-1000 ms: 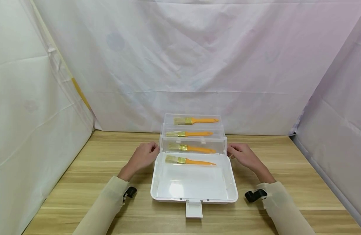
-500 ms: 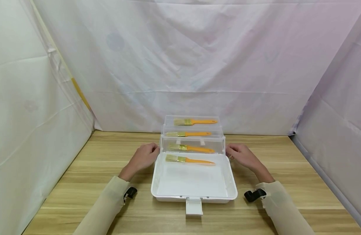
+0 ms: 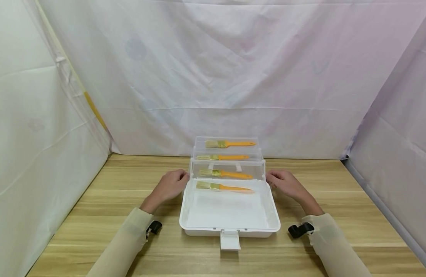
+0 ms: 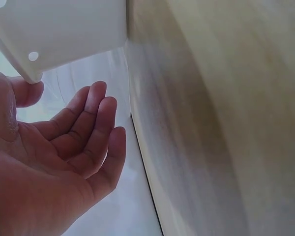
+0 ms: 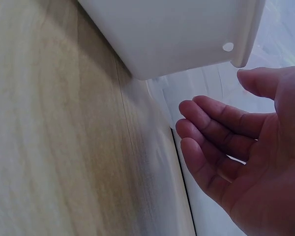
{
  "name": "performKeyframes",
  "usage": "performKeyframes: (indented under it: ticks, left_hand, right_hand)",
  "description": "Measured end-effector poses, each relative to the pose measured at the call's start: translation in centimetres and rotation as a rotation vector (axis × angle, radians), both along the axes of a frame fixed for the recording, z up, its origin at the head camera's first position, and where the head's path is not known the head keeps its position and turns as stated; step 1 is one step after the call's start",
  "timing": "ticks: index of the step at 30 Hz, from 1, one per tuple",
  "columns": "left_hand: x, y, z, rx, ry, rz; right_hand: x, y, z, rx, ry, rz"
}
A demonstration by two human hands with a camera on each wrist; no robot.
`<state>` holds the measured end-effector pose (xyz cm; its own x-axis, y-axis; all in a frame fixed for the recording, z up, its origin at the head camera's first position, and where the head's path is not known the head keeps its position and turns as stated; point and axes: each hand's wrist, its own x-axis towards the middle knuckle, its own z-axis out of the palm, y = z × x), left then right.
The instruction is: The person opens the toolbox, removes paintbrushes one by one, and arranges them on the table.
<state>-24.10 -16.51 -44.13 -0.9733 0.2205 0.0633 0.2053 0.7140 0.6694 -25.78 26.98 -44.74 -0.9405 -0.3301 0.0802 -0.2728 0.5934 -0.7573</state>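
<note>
A white plastic box (image 3: 230, 211) stands open on the table, its latch (image 3: 230, 241) hanging at the front. Clear tiered trays (image 3: 261, 169) rise at its back. Paintbrushes (image 3: 235, 188) with orange handles lie crosswise, one per tier and one low at the front. My left hand (image 3: 172, 183) is at the box's back left corner, the thumb (image 4: 28, 92) against the rim and the other fingers loosely bent behind it. My right hand (image 3: 285, 182) mirrors it at the back right corner. Its thumb (image 5: 259, 81) lies right by the rim corner, fingers relaxed and bent, with nothing between them.
The wooden table (image 3: 112, 207) ends at a white cloth backdrop (image 3: 227, 77) just behind the trays. Cloth walls (image 3: 400, 115) flank both sides. A black camera mount (image 3: 301, 230) sits at each wrist.
The box's front rim and latch have shifted slightly away from me, and the topmost tray sits a little lower in view. Both hands have stayed almost in place.
</note>
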Motion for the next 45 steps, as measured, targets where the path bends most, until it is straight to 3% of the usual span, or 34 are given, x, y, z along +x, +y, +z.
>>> performKeyframes:
  ticks: [16, 28, 36, 40, 45]
  left_hand:
    - [-0.1, -0.1, -0.2, 0.011, -0.01, -0.004]
    - [-0.1, -1.0, 0.5, -0.031, -0.022, -0.073]
    - [0.0, -1.7, 1.3, 0.05, 0.003, -0.055]
    - [-0.1, -1.9, 1.6, 0.108, 0.039, -0.119]
    - [-0.1, -2.2, 1.6, 0.145, 0.012, -0.236]
  right_hand:
    - [0.2, 0.0, 0.2, 0.01, -0.017, -0.025]
    - [0.1, 0.5, 0.4, 0.011, -0.007, 0.014]
    - [0.2, 0.9, 1.0, 0.036, -0.034, -0.036]
    - [0.4, 1.1, 1.8, 0.019, -0.007, -0.059]
    - [0.9, 1.1, 2.9, -0.007, 0.053, -0.052]
